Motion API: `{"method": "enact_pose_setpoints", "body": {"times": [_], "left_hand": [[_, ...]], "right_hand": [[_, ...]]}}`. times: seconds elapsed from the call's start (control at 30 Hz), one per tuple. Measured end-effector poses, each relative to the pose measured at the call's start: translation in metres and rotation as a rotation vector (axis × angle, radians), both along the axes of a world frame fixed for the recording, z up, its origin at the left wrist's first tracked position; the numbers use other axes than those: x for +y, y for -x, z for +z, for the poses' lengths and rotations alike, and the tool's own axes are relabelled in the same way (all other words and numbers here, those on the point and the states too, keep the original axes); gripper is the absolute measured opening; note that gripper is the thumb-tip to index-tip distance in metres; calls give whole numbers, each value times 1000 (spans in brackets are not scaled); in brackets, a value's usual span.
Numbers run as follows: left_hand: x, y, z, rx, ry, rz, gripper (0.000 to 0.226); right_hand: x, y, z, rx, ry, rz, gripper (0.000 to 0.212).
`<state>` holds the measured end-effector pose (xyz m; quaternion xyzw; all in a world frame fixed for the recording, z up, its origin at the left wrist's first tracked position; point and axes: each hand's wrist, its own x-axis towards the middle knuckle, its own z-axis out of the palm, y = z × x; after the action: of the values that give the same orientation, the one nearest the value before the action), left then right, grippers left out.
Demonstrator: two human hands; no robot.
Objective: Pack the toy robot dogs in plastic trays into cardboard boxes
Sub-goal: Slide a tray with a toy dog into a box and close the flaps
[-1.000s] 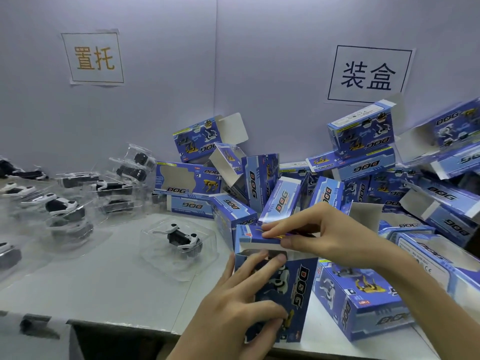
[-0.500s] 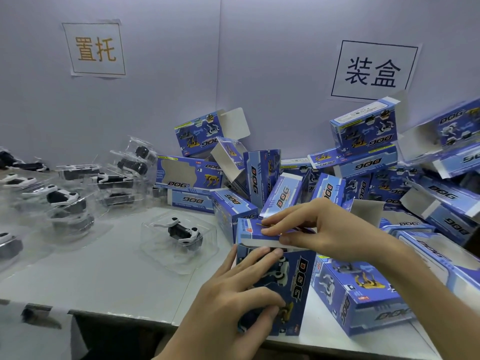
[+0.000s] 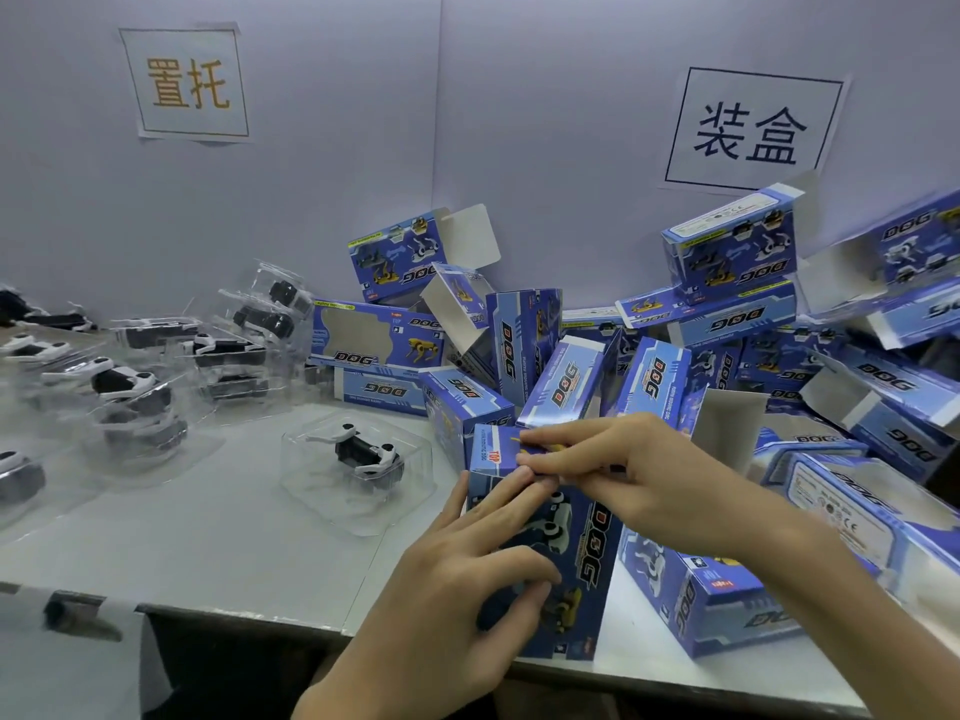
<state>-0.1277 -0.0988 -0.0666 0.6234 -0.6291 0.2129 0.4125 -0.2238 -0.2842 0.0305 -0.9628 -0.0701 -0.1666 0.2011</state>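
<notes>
- Left hand [image 3: 467, 579] up from below, fingers spread and curled round the box [image 3: 597, 537];
- Right hand [image 3: 623, 470] in from the right, fingertips pinching its top edge.

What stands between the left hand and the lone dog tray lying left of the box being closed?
Nothing visible. Only table surface lies between the left hand and the tray. That hand is busy, though: it grips the box while the right hand pinches its top flap.

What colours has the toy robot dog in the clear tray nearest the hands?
The toy robot dog is black with white legs; the head view shows it.
</notes>
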Motion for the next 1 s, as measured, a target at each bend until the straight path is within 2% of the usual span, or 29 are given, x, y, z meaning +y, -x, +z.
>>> {"method": "enact_pose_setpoints", "body": {"times": [0.13,0.27,0.33,0.43,0.63,0.8,1.0], "left_hand": [[-4,2,1,-17,-2,59,13],[-9,7,11,-74,23,145,12],[-12,9,15,-58,45,132,10],[-19,14,23,26,79,59,10],[-25,17,27,70,89,62,9],[-26,15,32,67,86,61,10],[-33,8,44,170,133,-9,10]], "right_hand": [[-7,6,1,18,37,-16,44],[-23,10,-2,-105,-348,-23,25],[-28,11,-8,-180,-421,-49,10],[-23,9,-17,-283,-373,-76,9],[-4,9,-30,-405,-400,-165,12],[0,6,-22,-364,-363,-231,13],[-17,19,-19,-198,-373,-111,15]]}}
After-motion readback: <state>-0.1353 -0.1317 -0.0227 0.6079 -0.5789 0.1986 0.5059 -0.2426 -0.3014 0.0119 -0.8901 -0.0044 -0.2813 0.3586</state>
